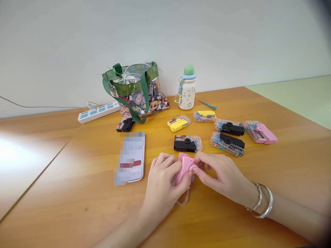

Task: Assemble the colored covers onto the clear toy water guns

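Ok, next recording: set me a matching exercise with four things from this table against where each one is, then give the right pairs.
Things:
1. Pink plastic piece
2. White power strip
3. Lidded water bottle
4. Small teal screwdriver

Places:
A. Standing upright to the right of the clear tote bag
B. Held between the left hand and the right hand
C. Lying just right of the bottle
D. Lying left of the tote bag, by the wall

Pairs: 1-B, 2-D, 3-A, 4-C
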Demonstrator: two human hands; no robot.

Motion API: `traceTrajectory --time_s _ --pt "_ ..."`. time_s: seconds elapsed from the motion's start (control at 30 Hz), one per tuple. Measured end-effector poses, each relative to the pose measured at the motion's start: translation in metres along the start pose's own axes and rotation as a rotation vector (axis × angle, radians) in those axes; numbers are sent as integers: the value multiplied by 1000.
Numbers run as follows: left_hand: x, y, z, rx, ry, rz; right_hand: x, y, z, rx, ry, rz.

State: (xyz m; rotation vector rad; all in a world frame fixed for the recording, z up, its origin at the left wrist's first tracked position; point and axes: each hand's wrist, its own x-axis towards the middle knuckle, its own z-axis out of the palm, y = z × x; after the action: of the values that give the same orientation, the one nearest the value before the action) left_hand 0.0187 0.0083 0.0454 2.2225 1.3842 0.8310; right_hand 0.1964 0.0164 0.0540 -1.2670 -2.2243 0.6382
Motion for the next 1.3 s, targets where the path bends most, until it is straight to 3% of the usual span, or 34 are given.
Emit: traceTrajectory --time_s 0.2,0.43,0.7,0.83,0.93,1.07,1.3 --pt "1 2 2 -125 -66 -51 -1 3 8 227 -96 45" --pt "-1 4 2 -165 -32 -39 -3 1 10 245 -25 -3" --pt "-1 -7 3 -36 68 77 -6 5 6 71 148 -136" --pt "1 -12 1 -97 12 130 -7 14 6 -87 389 -370" --pt "0 -11 -4 -235 -60 158 -8 19 3 -94 445 -452" --pt "-4 -7 -6 -491 -164 90 -9 21 0 -92 420 -520" --pt "1 -9 1 -605 -49 -84 -4 20 -1 -155 346 -545"
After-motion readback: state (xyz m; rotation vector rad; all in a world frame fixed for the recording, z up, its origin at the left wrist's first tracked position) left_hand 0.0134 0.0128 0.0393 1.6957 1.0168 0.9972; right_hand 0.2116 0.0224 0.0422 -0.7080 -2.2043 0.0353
